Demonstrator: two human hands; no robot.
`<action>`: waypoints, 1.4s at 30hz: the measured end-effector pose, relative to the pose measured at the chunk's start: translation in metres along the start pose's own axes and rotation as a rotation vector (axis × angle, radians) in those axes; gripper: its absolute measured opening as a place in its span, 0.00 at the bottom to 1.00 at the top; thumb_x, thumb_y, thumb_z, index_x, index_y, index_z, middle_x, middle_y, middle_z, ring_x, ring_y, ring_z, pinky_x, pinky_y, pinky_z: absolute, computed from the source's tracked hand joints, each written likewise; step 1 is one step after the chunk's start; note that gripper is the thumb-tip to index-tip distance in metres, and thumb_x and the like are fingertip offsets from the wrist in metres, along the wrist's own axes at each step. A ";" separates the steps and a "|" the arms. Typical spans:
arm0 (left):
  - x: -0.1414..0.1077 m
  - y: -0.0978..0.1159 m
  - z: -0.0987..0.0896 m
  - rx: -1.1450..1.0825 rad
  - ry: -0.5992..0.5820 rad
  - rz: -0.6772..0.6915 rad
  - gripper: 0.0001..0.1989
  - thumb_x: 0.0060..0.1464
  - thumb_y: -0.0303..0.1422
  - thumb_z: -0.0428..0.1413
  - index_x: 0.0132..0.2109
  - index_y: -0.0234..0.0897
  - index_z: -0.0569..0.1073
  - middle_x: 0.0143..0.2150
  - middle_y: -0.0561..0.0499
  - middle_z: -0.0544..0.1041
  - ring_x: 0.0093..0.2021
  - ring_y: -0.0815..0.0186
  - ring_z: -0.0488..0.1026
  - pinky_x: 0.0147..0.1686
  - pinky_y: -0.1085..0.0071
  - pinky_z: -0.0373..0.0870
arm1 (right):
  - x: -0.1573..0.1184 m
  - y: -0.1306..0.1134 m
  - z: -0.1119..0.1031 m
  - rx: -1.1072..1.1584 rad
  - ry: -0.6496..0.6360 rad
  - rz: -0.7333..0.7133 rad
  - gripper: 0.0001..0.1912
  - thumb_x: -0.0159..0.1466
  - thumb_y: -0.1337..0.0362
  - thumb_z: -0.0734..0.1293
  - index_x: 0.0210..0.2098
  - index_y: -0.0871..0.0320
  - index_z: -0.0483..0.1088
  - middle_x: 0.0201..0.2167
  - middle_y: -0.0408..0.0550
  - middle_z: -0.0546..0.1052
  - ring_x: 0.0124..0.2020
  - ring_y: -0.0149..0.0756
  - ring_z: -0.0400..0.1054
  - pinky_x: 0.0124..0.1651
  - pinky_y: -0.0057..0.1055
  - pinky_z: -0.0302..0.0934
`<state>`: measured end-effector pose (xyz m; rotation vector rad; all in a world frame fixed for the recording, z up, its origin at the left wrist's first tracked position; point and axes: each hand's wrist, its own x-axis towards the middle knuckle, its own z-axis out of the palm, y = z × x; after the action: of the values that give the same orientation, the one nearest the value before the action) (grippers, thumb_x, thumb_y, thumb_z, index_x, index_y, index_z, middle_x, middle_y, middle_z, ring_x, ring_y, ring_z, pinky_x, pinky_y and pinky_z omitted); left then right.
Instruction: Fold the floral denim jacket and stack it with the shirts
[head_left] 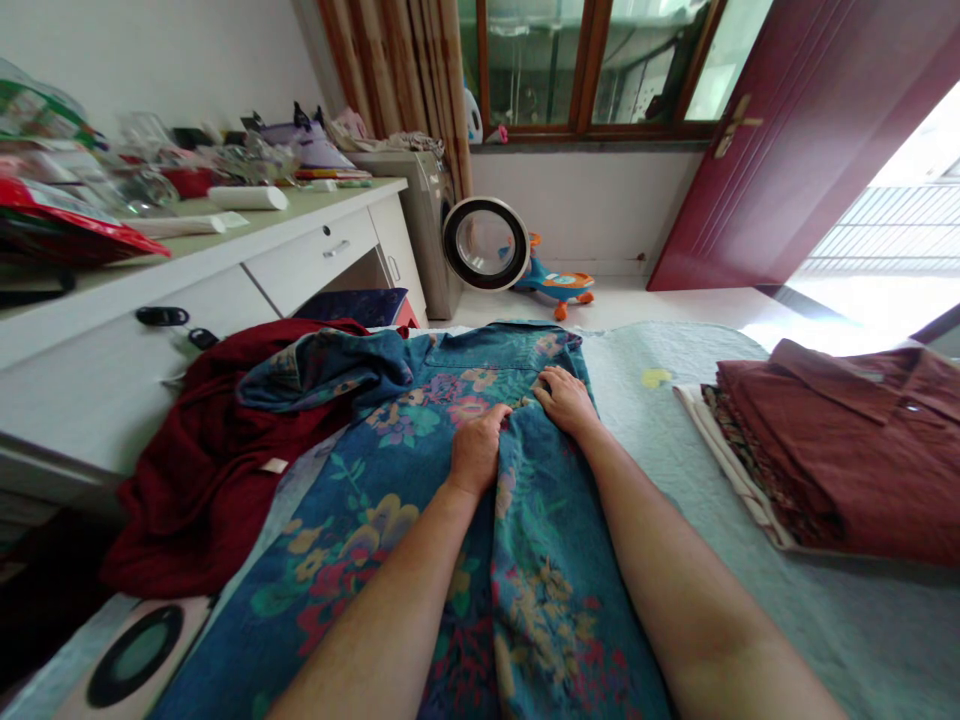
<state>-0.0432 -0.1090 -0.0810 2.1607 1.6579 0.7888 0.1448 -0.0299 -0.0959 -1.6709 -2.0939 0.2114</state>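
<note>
Reaching far, the left hand [478,447] pinches a folded edge of the blue floral garment [397,500], mid-scene on a pale sheet [652,430]. The right hand [566,402] lies on it, fingers bent; I cannot tell whether it grips. Beyond, the washing machine's [422,205] round door [486,246] stands open. Sheet separates garment from folded clothes [847,450] at right.

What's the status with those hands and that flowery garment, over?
Left hand pinching garment, right hand resting on it. Garment laid out, partly folded. Sleeve lying over red cloth; nothing seen blocking the hands.
</note>
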 end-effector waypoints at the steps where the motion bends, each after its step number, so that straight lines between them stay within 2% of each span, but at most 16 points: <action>1: 0.000 0.000 -0.001 0.004 -0.007 -0.005 0.11 0.61 0.32 0.50 0.49 0.43 0.73 0.35 0.51 0.80 0.36 0.64 0.76 0.34 0.72 0.64 | 0.000 0.000 0.000 0.002 0.000 -0.001 0.17 0.67 0.58 0.60 0.50 0.58 0.71 0.59 0.54 0.69 0.62 0.43 0.59 0.63 0.40 0.52; 6: -0.003 0.000 -0.006 0.015 -0.087 0.003 0.14 0.60 0.33 0.51 0.53 0.43 0.71 0.37 0.50 0.80 0.37 0.62 0.77 0.35 0.71 0.66 | -0.001 0.001 -0.002 0.010 -0.005 0.009 0.18 0.67 0.58 0.60 0.52 0.58 0.70 0.60 0.54 0.69 0.63 0.42 0.58 0.63 0.39 0.51; 11: -0.006 -0.002 -0.010 0.069 -0.164 0.002 0.14 0.59 0.34 0.52 0.50 0.44 0.74 0.35 0.50 0.80 0.37 0.60 0.77 0.34 0.70 0.66 | -0.001 0.001 -0.003 0.002 -0.006 0.011 0.18 0.67 0.58 0.61 0.52 0.58 0.70 0.60 0.53 0.69 0.62 0.40 0.59 0.63 0.37 0.51; 14: -0.009 -0.002 -0.011 0.046 -0.130 0.060 0.12 0.59 0.31 0.51 0.48 0.44 0.75 0.38 0.50 0.79 0.40 0.62 0.76 0.37 0.70 0.67 | -0.002 0.000 -0.003 -0.002 0.002 0.007 0.18 0.67 0.58 0.61 0.52 0.58 0.71 0.60 0.53 0.69 0.62 0.41 0.59 0.63 0.37 0.52; 17: -0.011 -0.001 -0.010 -0.002 -0.035 0.136 0.13 0.59 0.28 0.49 0.47 0.42 0.73 0.44 0.50 0.75 0.43 0.64 0.73 0.42 0.71 0.67 | -0.001 0.000 -0.002 -0.005 -0.003 0.012 0.18 0.67 0.58 0.61 0.53 0.59 0.70 0.60 0.53 0.69 0.63 0.41 0.58 0.63 0.38 0.51; 19: -0.011 0.000 -0.009 -0.035 -0.002 0.159 0.13 0.59 0.26 0.48 0.48 0.41 0.72 0.44 0.50 0.74 0.42 0.66 0.72 0.43 0.72 0.67 | -0.001 0.000 -0.001 -0.008 -0.005 0.017 0.19 0.67 0.58 0.61 0.53 0.59 0.70 0.60 0.54 0.68 0.63 0.41 0.58 0.64 0.38 0.51; 23: -0.008 -0.001 -0.010 -0.054 -0.034 0.193 0.10 0.58 0.25 0.47 0.42 0.40 0.70 0.38 0.52 0.73 0.38 0.66 0.70 0.39 0.72 0.65 | -0.001 0.001 0.000 -0.006 0.001 0.008 0.18 0.67 0.58 0.60 0.53 0.58 0.70 0.60 0.54 0.68 0.63 0.42 0.58 0.63 0.39 0.51; 27: -0.006 -0.010 -0.014 -0.017 -0.056 0.168 0.09 0.59 0.26 0.46 0.39 0.40 0.71 0.36 0.51 0.72 0.37 0.65 0.70 0.36 0.71 0.63 | -0.002 0.001 -0.001 -0.003 0.007 0.002 0.18 0.67 0.58 0.60 0.51 0.58 0.71 0.60 0.53 0.69 0.62 0.42 0.59 0.63 0.39 0.52; 33: -0.003 -0.020 -0.021 0.059 -0.222 0.124 0.12 0.54 0.25 0.51 0.42 0.42 0.75 0.37 0.50 0.72 0.38 0.64 0.71 0.38 0.71 0.65 | -0.002 0.001 -0.002 -0.006 0.008 -0.002 0.18 0.68 0.56 0.59 0.52 0.58 0.70 0.60 0.53 0.69 0.63 0.42 0.58 0.63 0.39 0.51; 36: -0.001 -0.018 -0.035 0.112 -0.343 0.120 0.20 0.52 0.21 0.50 0.48 0.44 0.76 0.43 0.48 0.75 0.44 0.62 0.72 0.44 0.68 0.66 | -0.002 -0.001 -0.002 -0.025 0.007 -0.005 0.18 0.69 0.56 0.59 0.51 0.58 0.71 0.60 0.53 0.69 0.62 0.42 0.58 0.63 0.39 0.52; 38: 0.001 -0.012 -0.047 0.197 -0.381 0.118 0.22 0.52 0.21 0.49 0.50 0.46 0.76 0.47 0.48 0.75 0.49 0.59 0.71 0.48 0.64 0.66 | -0.003 -0.003 -0.002 -0.037 0.002 -0.003 0.18 0.69 0.56 0.58 0.51 0.58 0.71 0.60 0.53 0.69 0.63 0.42 0.58 0.63 0.40 0.51; 40: 0.003 0.000 -0.053 0.264 -0.314 0.137 0.21 0.54 0.22 0.48 0.48 0.46 0.77 0.49 0.48 0.76 0.52 0.57 0.70 0.54 0.58 0.63 | -0.003 -0.005 -0.003 -0.047 -0.006 0.000 0.18 0.69 0.56 0.58 0.51 0.58 0.70 0.60 0.53 0.68 0.63 0.43 0.57 0.63 0.40 0.50; 42: 0.004 0.015 -0.049 0.251 -0.181 0.190 0.19 0.57 0.22 0.45 0.47 0.42 0.77 0.50 0.48 0.77 0.54 0.59 0.69 0.60 0.57 0.58 | -0.003 -0.006 -0.003 -0.056 -0.014 0.008 0.18 0.69 0.55 0.58 0.52 0.57 0.70 0.61 0.53 0.68 0.64 0.43 0.56 0.64 0.41 0.49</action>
<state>-0.0601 -0.1137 -0.0325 2.5066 1.5463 0.4330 0.1414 -0.0347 -0.0917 -1.7158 -2.1221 0.1690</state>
